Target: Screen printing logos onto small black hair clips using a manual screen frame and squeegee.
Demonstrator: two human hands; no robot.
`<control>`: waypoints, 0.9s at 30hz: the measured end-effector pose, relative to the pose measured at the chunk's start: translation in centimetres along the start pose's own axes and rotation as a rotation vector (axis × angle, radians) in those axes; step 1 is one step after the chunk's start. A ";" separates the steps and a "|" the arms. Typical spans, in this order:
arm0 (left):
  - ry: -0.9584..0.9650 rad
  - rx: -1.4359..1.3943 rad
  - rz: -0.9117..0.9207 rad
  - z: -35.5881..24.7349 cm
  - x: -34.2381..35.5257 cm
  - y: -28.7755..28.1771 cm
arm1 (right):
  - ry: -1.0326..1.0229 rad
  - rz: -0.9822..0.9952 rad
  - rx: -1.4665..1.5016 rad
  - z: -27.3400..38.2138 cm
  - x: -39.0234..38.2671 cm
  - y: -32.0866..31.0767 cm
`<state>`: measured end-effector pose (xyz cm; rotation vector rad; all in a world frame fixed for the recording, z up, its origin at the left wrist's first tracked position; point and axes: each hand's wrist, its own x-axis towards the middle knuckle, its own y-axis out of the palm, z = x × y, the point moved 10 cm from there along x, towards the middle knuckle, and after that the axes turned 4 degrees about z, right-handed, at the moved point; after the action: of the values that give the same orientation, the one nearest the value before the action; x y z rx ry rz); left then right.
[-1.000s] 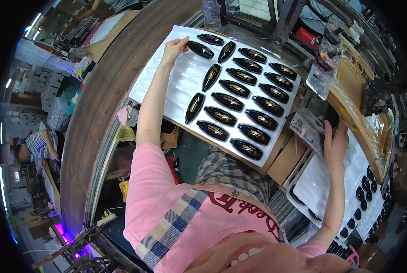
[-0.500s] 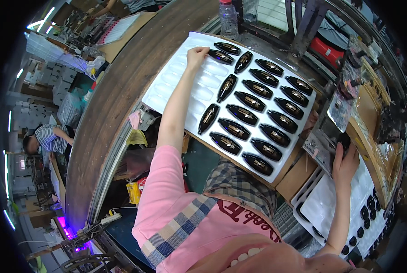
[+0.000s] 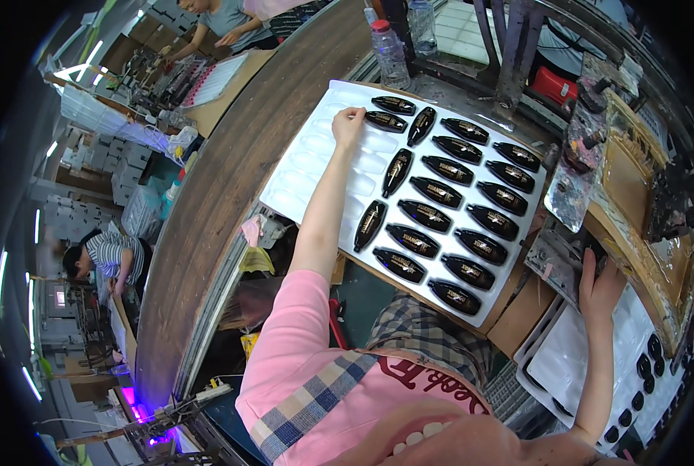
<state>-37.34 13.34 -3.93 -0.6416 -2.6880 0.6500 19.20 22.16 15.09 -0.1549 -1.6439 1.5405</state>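
Note:
A white moulded plastic tray [image 3: 296, 167] lies slanted before me, with glossy black tapered oval pieces bearing gold print in its middle and right part; hollows on its left hold none. My left hand [image 3: 348, 126] reaches over the tray's far left, fingers pinched at the left end of one black oval piece [image 3: 386, 121]. To the right, my right hand [image 3: 602, 291] is beside a metal fixture [image 3: 555, 260], under the wooden-edged frame [image 3: 634, 268]. Its visible fingers are stretched and apart; some fingertips are hidden by the frame.
More white trays [image 3: 584, 342] with black pieces lie at the lower right. A clear bottle with a red cap [image 3: 391, 58] stands beyond the tray. A long brown curved surface [image 3: 230, 147] runs along the left. Two people work in the left background, one in a striped shirt [image 3: 118, 256].
The whole view has shifted, so the tray appears lower and further right. My left hand stays at the same black oval piece. My right hand's fingers are now more stretched beside the fixture.

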 end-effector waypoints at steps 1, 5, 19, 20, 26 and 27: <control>-0.016 -0.011 -0.004 -0.2 -0.1 -0.1 | 0.008 0.003 0.001 -0.1 0.0 0.0; -0.027 0.032 -0.060 0.0 -0.1 0.0 | 0.058 0.018 0.038 -0.8 -0.1 0.2; 0.035 0.079 -0.044 0.6 0.6 -0.3 | 0.107 -0.006 0.109 -1.2 -0.9 0.1; -0.004 0.077 -0.021 1.8 1.1 -0.2 | 0.125 0.019 0.129 -1.0 -1.0 -0.1; 0.106 -0.068 0.095 2.9 2.7 1.3 | 0.251 0.003 0.178 -3.7 -5.0 -3.8; 0.092 -0.008 0.110 4.1 3.2 0.7 | 0.285 -0.021 0.176 -4.1 -5.7 -4.7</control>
<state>-41.37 14.04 -7.18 -0.8067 -2.5866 0.6220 27.50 20.74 15.88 -0.2492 -1.2790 1.5593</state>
